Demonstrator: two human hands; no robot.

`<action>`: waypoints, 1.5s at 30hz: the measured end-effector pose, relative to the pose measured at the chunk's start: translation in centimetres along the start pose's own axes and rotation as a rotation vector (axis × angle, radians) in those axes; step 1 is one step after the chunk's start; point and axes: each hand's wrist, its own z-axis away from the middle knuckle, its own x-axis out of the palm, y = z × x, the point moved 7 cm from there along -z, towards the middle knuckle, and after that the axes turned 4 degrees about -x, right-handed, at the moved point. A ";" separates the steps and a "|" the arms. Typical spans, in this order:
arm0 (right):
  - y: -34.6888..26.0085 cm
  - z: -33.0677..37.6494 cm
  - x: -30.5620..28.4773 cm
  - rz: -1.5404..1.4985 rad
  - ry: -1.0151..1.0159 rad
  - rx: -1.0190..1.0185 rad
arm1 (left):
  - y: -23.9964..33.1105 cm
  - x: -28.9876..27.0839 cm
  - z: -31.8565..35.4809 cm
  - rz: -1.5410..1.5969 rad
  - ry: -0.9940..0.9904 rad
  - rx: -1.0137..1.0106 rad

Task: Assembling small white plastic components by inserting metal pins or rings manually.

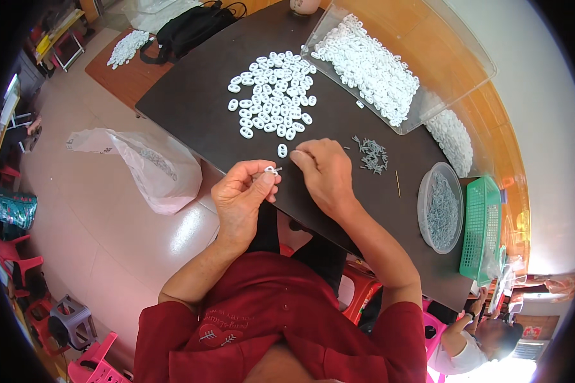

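Between its thumb and fingers, my left hand (244, 191) pinches a small white two-holed plastic piece (271, 170). A thin grey screw sticks out of that piece toward the right. Close by on the right, my right hand (324, 171) hangs over the table edge area with its fingers curled together; whatever is in them is hidden. One loose white oval piece (282, 150) lies on the dark table just beyond both hands. Farther off spreads a group of the same white pieces (271, 96). To the right of my right hand is a small heap of grey screws (373, 157).
A clear bin (453, 89) full of white pieces stands at the far right of the table (198, 96). A thin stick (398, 184), a round tub (421, 210) of screws and a green basket (482, 223) are on the right. A plastic bag (172, 191) sits at the left.
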 end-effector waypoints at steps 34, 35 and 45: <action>-0.6 -2.2 2.3 -0.213 0.005 -0.072 | 2.8 -1.5 -4.5 0.085 -0.062 -0.194; -0.9 -2.3 2.4 -0.216 0.014 -0.096 | 3.3 -2.2 -4.3 0.119 -0.011 -0.131; -3.9 -2.2 3.6 -0.059 -0.064 -0.201 | 3.7 -3.2 -3.0 0.149 0.082 -0.004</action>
